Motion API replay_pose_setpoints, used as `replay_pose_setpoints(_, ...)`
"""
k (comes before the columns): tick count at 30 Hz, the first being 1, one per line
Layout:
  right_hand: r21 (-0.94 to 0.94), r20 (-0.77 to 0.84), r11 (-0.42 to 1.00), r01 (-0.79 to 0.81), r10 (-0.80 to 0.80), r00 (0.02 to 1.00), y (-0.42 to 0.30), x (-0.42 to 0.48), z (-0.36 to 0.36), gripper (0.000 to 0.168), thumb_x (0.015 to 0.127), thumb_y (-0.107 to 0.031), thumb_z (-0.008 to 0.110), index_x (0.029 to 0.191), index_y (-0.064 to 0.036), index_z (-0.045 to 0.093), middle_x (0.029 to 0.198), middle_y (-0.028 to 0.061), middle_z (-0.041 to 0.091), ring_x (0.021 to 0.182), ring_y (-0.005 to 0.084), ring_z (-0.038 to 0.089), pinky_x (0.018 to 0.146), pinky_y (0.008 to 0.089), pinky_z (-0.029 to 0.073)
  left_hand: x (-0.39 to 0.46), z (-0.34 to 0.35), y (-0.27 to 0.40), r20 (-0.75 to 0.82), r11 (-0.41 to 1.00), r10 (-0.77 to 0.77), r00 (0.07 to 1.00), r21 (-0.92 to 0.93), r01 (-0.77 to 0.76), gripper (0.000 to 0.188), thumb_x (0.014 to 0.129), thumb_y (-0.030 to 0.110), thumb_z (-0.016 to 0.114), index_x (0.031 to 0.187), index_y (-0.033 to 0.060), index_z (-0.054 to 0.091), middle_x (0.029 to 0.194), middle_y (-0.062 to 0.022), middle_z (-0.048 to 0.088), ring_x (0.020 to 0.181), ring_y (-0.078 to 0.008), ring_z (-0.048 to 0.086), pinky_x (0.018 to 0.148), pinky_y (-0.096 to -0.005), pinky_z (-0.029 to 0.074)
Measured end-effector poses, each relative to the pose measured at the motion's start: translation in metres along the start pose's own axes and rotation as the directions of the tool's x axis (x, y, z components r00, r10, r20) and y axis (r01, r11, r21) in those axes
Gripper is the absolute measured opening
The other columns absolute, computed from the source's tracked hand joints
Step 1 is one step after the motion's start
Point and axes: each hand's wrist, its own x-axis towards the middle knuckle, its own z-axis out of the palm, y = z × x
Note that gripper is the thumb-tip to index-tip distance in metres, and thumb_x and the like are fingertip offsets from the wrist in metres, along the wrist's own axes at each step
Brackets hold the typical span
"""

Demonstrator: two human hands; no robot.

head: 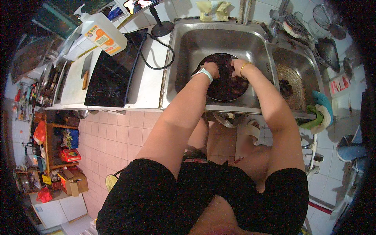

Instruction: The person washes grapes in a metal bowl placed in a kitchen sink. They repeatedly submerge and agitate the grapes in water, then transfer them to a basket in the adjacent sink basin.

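A round dark bowl or pan (222, 99) stands in the larger basin of the stainless steel sink (217, 36). Dark, purplish contents (227, 85) fill it, too dim to identify. My left hand (212, 69), a pale band at its wrist, reaches into the bowl's left side with its fingertips hidden. Across from it, my right hand (238, 67), below a gold-coloured bangle (243, 70), has curled fingers at the contents on the far right side. Whether either hand grips anything cannot be made out.
The smaller basin holds a round woven-looking strainer (298, 77) with a dark clump (285, 88). Cloths (320, 116) hang over the front edge. Left are an induction cooktop (113, 79), a pump bottle (104, 33), a looped cable (158, 68) and a knife (85, 73) on a white cutting board (72, 83).
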Motion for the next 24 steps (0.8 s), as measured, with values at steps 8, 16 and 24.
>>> replay_pose_setpoints(8, -0.079, 0.022, 0.997, 0.020, -0.018, 1.000, -0.015, 0.021, 0.055, 0.069, 0.065, -0.024, 0.068, 0.124, 0.001, 0.041, 0.115, 0.0200, 0.054, 0.104, 0.0318, 0.055, 0.087, 0.0401, 0.046, 0.011, 0.031, 0.006, 0.045, 0.993, 0.118, 0.992, -0.036, -0.116, 0.086, 0.058, 0.042, 0.075, 0.130, 0.0116, 0.039, 0.114, -0.0160, 0.057, 0.103, -0.0299, 0.056, 0.089, -0.0393, 0.044)
replay_pose_setpoints(16, 0.501, 0.198, 0.865, -0.043, -0.066, 0.978, -0.019, -0.003, 0.007, 0.065, 0.067, -0.010, 0.067, 0.125, 0.001, 0.039, 0.090, 0.0095, 0.059, 0.048, 0.0141, 0.057, 0.046, 0.0287, 0.047, 0.012, 0.017, -0.010, -0.036, 0.945, 0.160, 0.986, -0.284, -0.164, 0.076, 0.059, 0.022, 0.074, 0.127, 0.0076, 0.044, 0.102, -0.0155, 0.062, 0.093, -0.0281, 0.060, 0.081, -0.0363, 0.048)
replay_pose_setpoints(24, 0.652, 0.141, 0.753, 0.085, -0.230, 0.963, 0.002, -0.016, -0.011, 0.035, 0.071, -0.017, 0.070, 0.102, -0.009, 0.058, 0.075, 0.0019, 0.060, 0.048, 0.0118, 0.054, 0.042, 0.0274, 0.043, -0.012, 0.001, -0.006, -0.109, 0.953, 0.147, 0.983, -0.249, -0.170, 0.076, 0.057, 0.024, 0.078, 0.124, 0.0074, 0.047, 0.105, -0.0143, 0.061, 0.095, -0.0278, 0.060, 0.081, -0.0376, 0.048)
